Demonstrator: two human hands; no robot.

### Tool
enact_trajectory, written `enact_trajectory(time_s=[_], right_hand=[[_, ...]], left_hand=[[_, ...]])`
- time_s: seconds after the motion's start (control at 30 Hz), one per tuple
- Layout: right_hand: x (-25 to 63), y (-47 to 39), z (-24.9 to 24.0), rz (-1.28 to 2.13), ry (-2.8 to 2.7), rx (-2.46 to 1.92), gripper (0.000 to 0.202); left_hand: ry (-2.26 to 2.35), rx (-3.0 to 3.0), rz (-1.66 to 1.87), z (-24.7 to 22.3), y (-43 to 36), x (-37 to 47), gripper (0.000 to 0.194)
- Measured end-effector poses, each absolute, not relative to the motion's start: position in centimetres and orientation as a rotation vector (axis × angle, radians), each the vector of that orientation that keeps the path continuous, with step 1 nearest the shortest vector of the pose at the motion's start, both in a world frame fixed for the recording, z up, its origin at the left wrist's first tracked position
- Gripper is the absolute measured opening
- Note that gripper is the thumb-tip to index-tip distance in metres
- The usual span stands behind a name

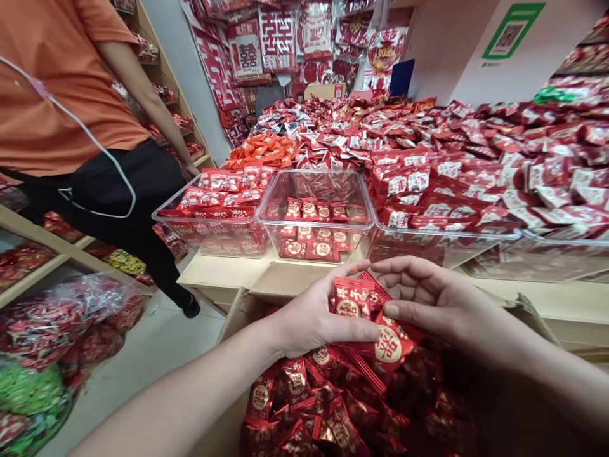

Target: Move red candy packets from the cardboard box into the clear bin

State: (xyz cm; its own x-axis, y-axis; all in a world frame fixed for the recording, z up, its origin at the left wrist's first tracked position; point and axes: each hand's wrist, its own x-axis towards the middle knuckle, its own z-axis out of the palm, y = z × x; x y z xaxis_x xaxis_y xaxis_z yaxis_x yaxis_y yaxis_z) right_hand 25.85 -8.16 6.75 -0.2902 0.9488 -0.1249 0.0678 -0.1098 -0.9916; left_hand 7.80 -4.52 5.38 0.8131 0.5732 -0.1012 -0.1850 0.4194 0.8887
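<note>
My left hand (328, 311) is closed around several red candy packets (349, 301) with gold round emblems. My right hand (423, 295) cups the same bunch from the other side, its thumb pressing on a packet (390, 343). Both hands are above an open cardboard box (238, 317), where many more red packets (304, 381) lie loose. Just beyond the hands stands a clear plastic bin (266, 216), with rows of matching packets in its lower part.
Another clear bin (204, 219) to the left is full of red packets. Bins on the right (442, 238) are heaped high. A person in an orange shirt (57, 114) stands at left. Bagged goods (61, 311) sit on the floor.
</note>
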Motion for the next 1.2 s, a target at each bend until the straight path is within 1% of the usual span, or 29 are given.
enact_trajectory(time_s=[0.1,0.2,0.37,0.43,0.5,0.6,0.8,0.87,0.93,1.03,1.07,1.13,1.2], right_hand=[[26.0,-8.2,6.8,1.439,-1.384,-1.244,0.042],[26.1,-8.1,6.5,1.303,-1.343,-1.301,0.039],[25.9,-7.9,6.3,1.167,-1.287,-1.319,0.031],[25.8,-8.0,6.4,1.191,-1.293,-1.317,0.035],[25.9,-8.0,6.6,1.296,-1.34,-1.313,0.039],[26.0,-8.1,6.6,1.404,-1.395,-1.314,0.04],[25.7,-8.4,5.9,1.284,-1.377,-1.338,0.034],[25.9,-8.2,6.2,1.159,-1.423,-1.344,0.032],[26.3,-7.3,7.4,0.896,-1.487,-1.363,0.031],[26.5,-4.2,10.5,0.485,-1.621,-1.408,0.026],[26.2,-2.7,11.6,0.419,-1.688,-1.422,0.025],[25.3,0.9,13.2,0.408,-1.795,-1.438,0.027],[24.0,4.9,13.7,0.426,-1.869,-1.5,0.039]], left_hand=[[0.45,0.916,0.491,5.1,-4.2,7.7,0.066],[0.52,0.907,0.497,4.9,-3.9,7.6,0.069],[0.592,1.055,0.563,5.1,-4.6,8.1,0.06],[0.619,1.106,0.62,5.2,-4.9,8.3,0.06],[0.654,1.121,0.688,5.2,-5.1,8.3,0.063],[0.666,1.108,0.726,5.3,-5.2,8.3,0.064],[0.614,1.101,0.811,5.1,-5.6,8.5,0.058],[0.629,1.132,0.848,5.0,-5.4,8.4,0.059],[0.667,1.193,0.898,4.9,-5.0,8.3,0.06],[0.711,1.286,0.938,4.8,-3.9,7.9,0.058],[0.712,1.299,0.927,4.8,-3.6,7.7,0.057],[0.708,1.305,0.881,4.7,-3.1,7.5,0.057],[0.694,1.314,0.849,4.6,-2.8,7.4,0.057]])
